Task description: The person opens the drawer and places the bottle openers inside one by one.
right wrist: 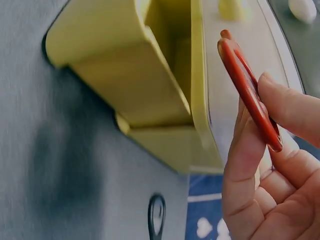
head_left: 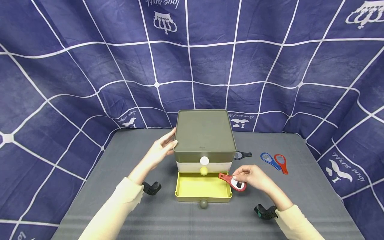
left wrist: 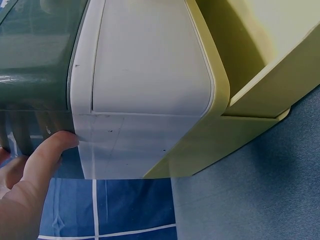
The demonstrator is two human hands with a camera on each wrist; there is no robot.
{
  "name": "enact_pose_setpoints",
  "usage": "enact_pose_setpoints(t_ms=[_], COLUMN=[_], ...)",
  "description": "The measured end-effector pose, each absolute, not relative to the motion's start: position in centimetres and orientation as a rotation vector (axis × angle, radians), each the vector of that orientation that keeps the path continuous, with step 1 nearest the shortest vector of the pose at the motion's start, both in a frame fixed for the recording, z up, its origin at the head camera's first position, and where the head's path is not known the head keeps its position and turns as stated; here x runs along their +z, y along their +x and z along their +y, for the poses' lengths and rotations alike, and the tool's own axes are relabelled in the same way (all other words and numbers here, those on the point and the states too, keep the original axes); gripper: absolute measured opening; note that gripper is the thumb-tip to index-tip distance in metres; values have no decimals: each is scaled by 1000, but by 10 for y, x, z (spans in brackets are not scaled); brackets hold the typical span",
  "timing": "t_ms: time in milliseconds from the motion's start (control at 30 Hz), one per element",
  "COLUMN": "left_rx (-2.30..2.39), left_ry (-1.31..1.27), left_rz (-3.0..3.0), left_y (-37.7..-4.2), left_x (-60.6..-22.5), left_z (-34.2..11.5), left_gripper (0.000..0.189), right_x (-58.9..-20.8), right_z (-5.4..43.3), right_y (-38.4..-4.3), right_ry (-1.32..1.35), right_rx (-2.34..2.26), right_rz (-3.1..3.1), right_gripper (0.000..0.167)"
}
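Likely light and stiff, the red tool (right wrist: 247, 92) suits my right grip (head_left: 251, 176) pinching its round end, left grip (head_left: 159, 151) relaxed.

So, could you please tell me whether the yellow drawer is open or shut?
Open: the yellow drawer juts forward, its inside floor showing from above.
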State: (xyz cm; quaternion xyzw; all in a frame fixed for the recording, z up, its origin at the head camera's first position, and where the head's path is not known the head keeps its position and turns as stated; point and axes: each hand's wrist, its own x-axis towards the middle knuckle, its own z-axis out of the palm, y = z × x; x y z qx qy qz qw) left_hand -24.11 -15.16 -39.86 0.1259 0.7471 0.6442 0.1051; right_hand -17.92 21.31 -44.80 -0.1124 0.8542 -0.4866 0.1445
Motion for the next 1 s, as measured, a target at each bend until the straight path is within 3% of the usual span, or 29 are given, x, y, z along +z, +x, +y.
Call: enact_pose_setpoints(t_ms=[1000], left_rx=[1884], left_ry=[363], left_rz=[2211], left_y=[-241], left_x=[-399], left_z=[-151], left_gripper=[60], right_x=[-497], right_z=[112], right_y=[-176], right_ry=[-528], right_rx=[-1306], right_rz=[2642], right_gripper=[4])
